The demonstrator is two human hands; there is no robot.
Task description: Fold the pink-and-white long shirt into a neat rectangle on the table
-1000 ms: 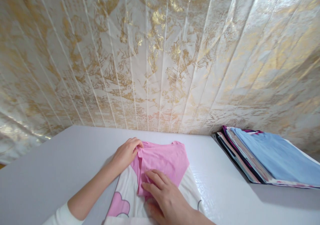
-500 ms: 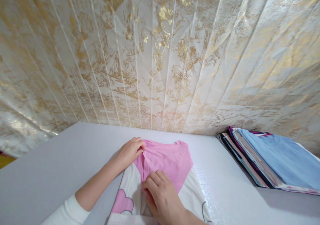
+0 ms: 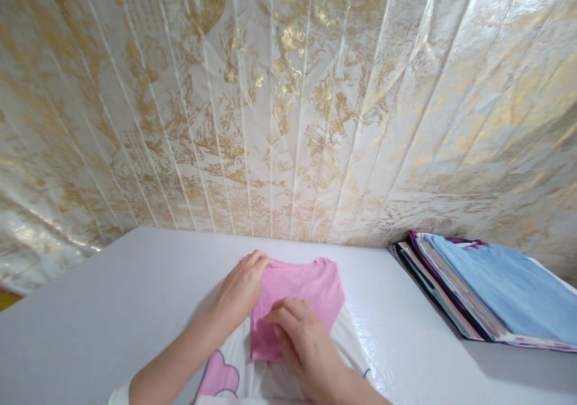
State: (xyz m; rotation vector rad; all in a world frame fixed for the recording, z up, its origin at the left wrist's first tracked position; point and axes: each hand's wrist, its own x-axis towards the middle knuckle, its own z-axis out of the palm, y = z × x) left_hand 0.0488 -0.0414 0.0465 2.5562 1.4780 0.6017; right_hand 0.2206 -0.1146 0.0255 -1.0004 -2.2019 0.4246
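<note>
Gold-patterned foil sheeting backs a pale grey counter (image 3: 90,309). On it, at centre and close to us, lies a pink-and-white shirt (image 3: 311,282), collar end away from us, long axis running from our body toward the wall. Our left hand (image 3: 241,288) lies flat, fingers together, on the folded pink sleeve at the shirt's left edge. Our right hand (image 3: 302,339) presses the same fold nearer to us, fingers bent. Both touch cloth. Well off to the right sits a stack of folded clothes (image 3: 487,291), blue on top.
</note>
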